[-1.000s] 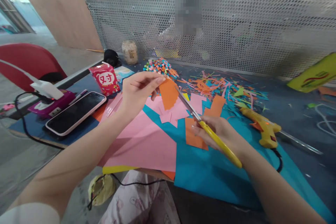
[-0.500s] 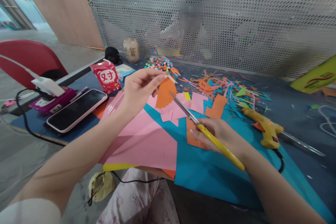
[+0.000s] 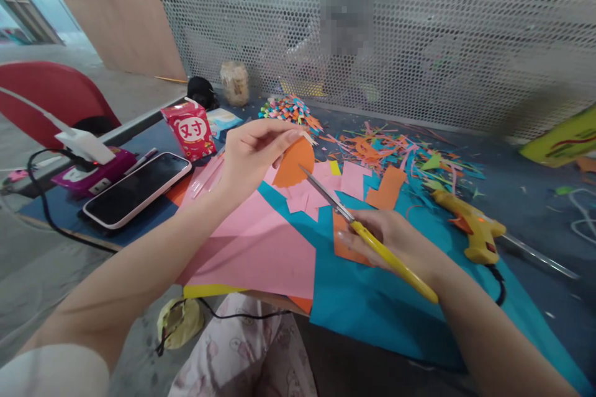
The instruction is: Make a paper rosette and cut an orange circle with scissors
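Pinched in my left hand (image 3: pixel 254 152) is a rounded piece of orange paper (image 3: pixel 294 164) with a scalloped lower edge. A pale, narrow strip shows at my fingertips by its top edge. My right hand (image 3: pixel 388 239) is closed around yellow-handled scissors (image 3: pixel 372 239). Their tips point up and left, in front of the orange piece; whether they touch it I cannot tell. Beneath my hands lie a large pink paper sheet (image 3: pixel 270 248), a blue sheet (image 3: pixel 372 304), smaller pink pieces (image 3: pixel 307 195) and orange pieces (image 3: pixel 388 189).
A yellow glue gun (image 3: pixel 475 229) lies at right. Behind are paper scraps (image 3: pixel 382 146) and a pile of small multicoloured pieces (image 3: pixel 288 110). At left are a phone (image 3: pixel 137 189), purple power socket (image 3: pixel 95 177), red drink carton (image 3: pixel 189 130) and jar (image 3: pixel 234 84). Perforated metal (image 3: pixel 261 6) bounds the back.
The orange piece has tilted slightly in my left hand, its lower edge swinging a little left. The scissors stay nearly the same. The whole view has shifted slightly.
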Motion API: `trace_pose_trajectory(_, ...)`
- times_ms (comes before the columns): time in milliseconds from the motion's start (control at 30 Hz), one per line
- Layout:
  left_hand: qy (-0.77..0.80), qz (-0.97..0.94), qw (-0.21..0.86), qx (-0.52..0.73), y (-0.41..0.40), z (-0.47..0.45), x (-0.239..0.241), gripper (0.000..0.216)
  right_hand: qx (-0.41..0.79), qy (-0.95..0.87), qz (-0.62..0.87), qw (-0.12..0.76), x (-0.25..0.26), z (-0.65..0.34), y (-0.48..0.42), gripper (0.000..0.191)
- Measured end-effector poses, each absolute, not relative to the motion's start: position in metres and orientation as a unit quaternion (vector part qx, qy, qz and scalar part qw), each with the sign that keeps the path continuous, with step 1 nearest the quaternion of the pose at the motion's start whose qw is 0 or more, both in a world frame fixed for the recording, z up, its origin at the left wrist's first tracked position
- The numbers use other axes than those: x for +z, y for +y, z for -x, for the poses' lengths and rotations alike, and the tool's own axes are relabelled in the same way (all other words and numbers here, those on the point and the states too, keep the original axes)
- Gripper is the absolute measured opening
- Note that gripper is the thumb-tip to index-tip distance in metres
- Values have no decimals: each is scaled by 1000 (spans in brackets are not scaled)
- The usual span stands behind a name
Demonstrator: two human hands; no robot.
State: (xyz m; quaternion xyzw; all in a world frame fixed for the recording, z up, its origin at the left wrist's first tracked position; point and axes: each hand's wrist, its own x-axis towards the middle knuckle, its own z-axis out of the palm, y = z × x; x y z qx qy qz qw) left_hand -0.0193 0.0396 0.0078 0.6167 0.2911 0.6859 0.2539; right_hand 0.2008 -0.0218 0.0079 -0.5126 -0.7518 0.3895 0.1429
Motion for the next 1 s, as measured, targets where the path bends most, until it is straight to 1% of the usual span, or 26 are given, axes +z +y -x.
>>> trace_pose_trajectory(233, 285, -613, 257, 691, 38, 18, 8, 13, 398, -747, 506, 164, 8, -198, -22, 38)
trace_pose_trajectory(333, 279, -602, 284, 692, 38, 18, 9, 14, 382, -753, 506, 174, 3, -200, -19, 36)
trace_pose_trajectory(467, 266, -584, 326, 694, 38, 18, 10, 16, 375, -743, 522, 187, -1, -204, -17, 41)
trace_pose_trajectory(733, 246, -574, 348, 699, 33, 13, 14, 21, 432, -689, 521, 258, 4, -200, -25, 44)
trace_pose_trajectory(1000, 251, -572, 350, 698, 33, 14, 13, 23, 454, -685, 512, 249, 2, -203, -23, 46)
